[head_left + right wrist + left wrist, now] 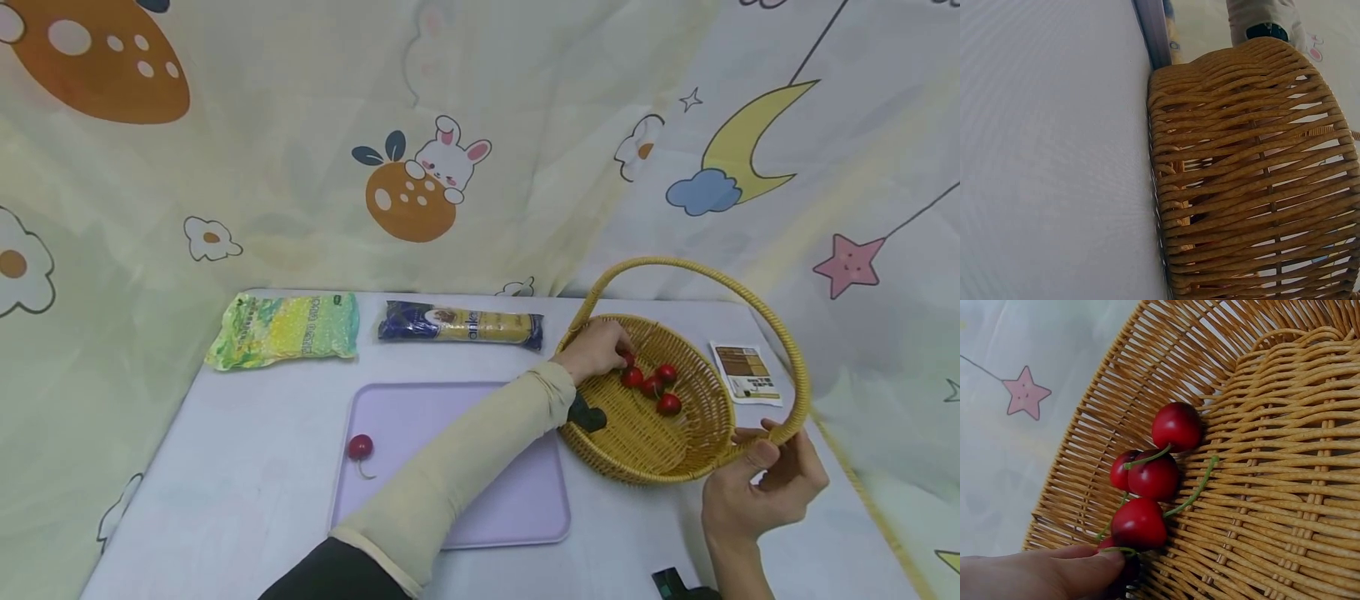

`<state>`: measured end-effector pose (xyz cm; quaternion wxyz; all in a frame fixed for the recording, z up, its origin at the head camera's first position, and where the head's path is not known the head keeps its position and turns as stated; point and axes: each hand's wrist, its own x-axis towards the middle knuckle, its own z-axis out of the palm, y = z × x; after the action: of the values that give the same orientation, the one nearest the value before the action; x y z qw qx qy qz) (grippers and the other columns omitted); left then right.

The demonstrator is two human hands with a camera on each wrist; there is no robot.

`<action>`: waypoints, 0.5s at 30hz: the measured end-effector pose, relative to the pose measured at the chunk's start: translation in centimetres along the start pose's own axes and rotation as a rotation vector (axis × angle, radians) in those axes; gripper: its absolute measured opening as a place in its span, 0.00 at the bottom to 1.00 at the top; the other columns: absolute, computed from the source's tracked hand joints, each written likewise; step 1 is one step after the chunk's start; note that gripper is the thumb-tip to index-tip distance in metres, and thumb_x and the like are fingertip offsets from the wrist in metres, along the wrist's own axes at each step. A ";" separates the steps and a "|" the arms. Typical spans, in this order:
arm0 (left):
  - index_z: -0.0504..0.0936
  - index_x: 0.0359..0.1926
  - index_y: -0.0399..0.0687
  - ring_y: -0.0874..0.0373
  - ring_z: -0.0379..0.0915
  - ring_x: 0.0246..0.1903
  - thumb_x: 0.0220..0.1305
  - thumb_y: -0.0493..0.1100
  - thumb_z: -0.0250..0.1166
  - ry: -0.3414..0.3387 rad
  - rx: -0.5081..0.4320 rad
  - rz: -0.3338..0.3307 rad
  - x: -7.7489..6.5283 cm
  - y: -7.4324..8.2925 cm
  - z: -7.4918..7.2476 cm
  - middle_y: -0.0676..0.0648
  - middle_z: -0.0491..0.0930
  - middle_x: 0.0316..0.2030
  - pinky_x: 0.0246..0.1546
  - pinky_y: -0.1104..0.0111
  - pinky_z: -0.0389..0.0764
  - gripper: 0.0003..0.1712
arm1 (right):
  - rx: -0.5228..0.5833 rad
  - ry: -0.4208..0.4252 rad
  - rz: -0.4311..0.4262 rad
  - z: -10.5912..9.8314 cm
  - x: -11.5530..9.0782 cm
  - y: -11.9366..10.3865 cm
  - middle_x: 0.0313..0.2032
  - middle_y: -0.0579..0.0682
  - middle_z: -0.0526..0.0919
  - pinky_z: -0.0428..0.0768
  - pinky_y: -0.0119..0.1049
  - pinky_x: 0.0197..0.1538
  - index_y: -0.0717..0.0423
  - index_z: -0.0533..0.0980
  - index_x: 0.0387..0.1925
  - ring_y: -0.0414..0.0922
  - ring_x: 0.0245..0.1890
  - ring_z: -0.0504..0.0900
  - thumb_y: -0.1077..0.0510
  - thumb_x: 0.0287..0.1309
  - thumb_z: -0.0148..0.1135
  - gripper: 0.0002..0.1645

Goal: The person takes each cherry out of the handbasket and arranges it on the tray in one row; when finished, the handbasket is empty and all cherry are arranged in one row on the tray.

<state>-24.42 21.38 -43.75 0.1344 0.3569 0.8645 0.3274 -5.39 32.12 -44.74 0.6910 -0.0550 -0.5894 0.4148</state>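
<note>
My left hand (597,350) reaches over the rim into the woven basket (637,467). In the left wrist view, its thumb and fingertips pinch a red cherry (1129,569) with a green stem, partly hidden by the hand. Several more cherries (1177,427) lie close by against the basket's side. At the basket's right side, my right hand (765,492) grips the rim near the foot of the arched handle (804,392). The right wrist view shows the outer weave (1254,169) but not the hand. One cherry (361,447) with its stem lies on a lilac tray (517,517).
Along the back of the white table (225,467) lie a green-yellow packet (288,329) and a blue-and-yellow packet of what looks like noodles (461,325). A small white-and-brown sachet (747,372) lies behind the basket's right side. A patterned cloth hangs behind.
</note>
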 end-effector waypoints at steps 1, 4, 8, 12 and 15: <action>0.90 0.55 0.51 0.62 0.81 0.55 0.71 0.39 0.70 0.006 0.001 0.009 -0.1 -0.1 -0.1 0.54 0.88 0.54 0.45 0.78 0.77 0.14 | 0.001 0.002 0.000 0.1 0.0 0.0 0.42 0.62 0.84 0.77 0.22 0.42 0.74 0.71 0.47 0.35 0.32 0.81 0.49 0.70 0.66 0.28; 0.91 0.52 0.49 0.64 0.82 0.49 0.72 0.38 0.68 0.018 0.002 0.046 -0.2 -0.2 -0.5 0.53 0.89 0.50 0.42 0.79 0.76 0.11 | -0.001 -0.001 0.004 0.1 -0.2 -0.1 0.42 0.61 0.84 0.77 0.22 0.43 0.74 0.71 0.47 0.35 0.33 0.81 0.50 0.71 0.66 0.27; 0.90 0.53 0.47 0.65 0.82 0.45 0.73 0.38 0.67 0.014 -0.029 0.087 -0.9 0.2 -1.4 0.52 0.90 0.50 0.40 0.80 0.75 0.12 | 0.021 0.004 0.016 0.1 -0.3 -0.5 0.42 0.61 0.84 0.77 0.22 0.42 0.74 0.71 0.47 0.35 0.33 0.81 0.50 0.70 0.67 0.28; 0.89 0.58 0.49 0.68 0.82 0.49 0.73 0.42 0.68 0.015 -0.032 0.104 -1.9 1.0 -2.7 0.55 0.88 0.55 0.43 0.82 0.76 0.15 | 0.050 0.027 0.015 0.3 -0.1 -0.8 0.41 0.62 0.84 0.77 0.21 0.41 0.75 0.71 0.45 0.35 0.31 0.81 0.50 0.69 0.69 0.28; 0.89 0.57 0.52 0.68 0.83 0.49 0.73 0.44 0.68 0.033 -0.015 0.131 -2.8 1.3 -4.0 0.56 0.88 0.55 0.45 0.81 0.76 0.15 | 0.060 0.037 0.010 0.5 0.1 -1.0 0.40 0.61 0.84 0.77 0.21 0.41 0.75 0.71 0.44 0.35 0.30 0.81 0.51 0.68 0.69 0.28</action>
<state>-23.67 18.23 -39.90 0.1009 0.4062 0.8390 0.3477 -5.32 31.34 -44.00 0.7008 -0.0449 -0.5637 0.4349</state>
